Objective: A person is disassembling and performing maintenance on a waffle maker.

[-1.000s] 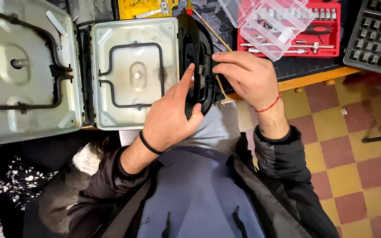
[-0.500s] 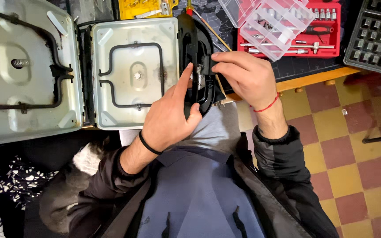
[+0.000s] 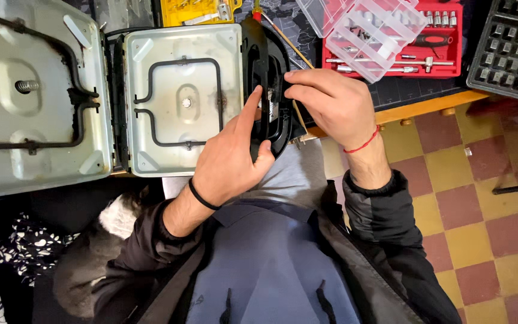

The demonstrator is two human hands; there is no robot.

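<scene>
At frame centre, 2 hands work the black handle housing point(image 3: 269, 90) of an opened grill: left hand point(image 3: 230, 159) grips it, forefinger extended, while right hand point(image 3: 331, 102) pinches a small part inside (hidden), so seating it likely needs care.

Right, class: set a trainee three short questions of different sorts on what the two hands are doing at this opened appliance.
1. True or false: the left hand grips the black housing from below, forefinger pointing up.
2. Which wrist wears a red string? A left, B right.
3. Fill in: the metal plate beside the housing carries a dark heating ____.

Key: 1 true. 2 B, the right hand pinching at the housing's top. 3 element.
</scene>
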